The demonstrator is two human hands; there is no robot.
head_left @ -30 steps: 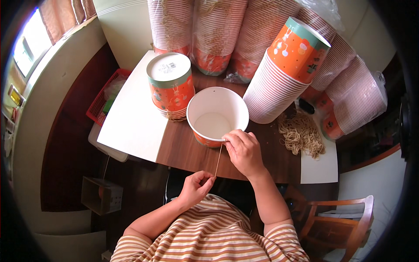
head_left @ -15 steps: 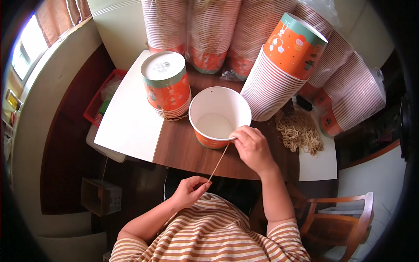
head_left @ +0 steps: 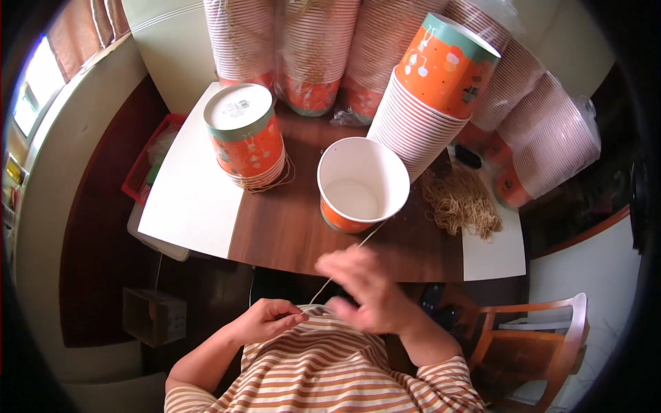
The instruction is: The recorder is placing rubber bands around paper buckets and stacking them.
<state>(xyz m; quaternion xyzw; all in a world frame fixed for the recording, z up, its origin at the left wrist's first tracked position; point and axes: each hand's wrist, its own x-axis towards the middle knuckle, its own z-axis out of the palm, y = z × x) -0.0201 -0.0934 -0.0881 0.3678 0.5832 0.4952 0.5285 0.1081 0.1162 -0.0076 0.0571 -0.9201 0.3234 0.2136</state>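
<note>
A paper bucket [head_left: 363, 168], white inside with an orange and green outside, stands upright on the brown table, its mouth up. A thin beige string [head_left: 319, 294] runs taut from its near right rim down toward me. My left hand [head_left: 270, 321] pinches the string's near end, low in front of my striped shirt. My right hand [head_left: 372, 292], blurred by motion, is in front of the table edge beside the string. Its thumb and fingers are apart, and nothing shows in its grasp. Where the string meets the bucket is hard to make out.
A short stack of upturned buckets [head_left: 246, 141] with string around its base stands left. Right of the open bucket leans a tall stack [head_left: 421, 117]. A tangle of strings [head_left: 463, 203] lies at the right. Bagged bucket stacks [head_left: 317, 55] line the back. A wooden chair [head_left: 530, 337] is lower right.
My right hand has left the bucket's rim and moved down and toward me. My left hand has drawn lower left with the string. The bucket has shifted right in view.
</note>
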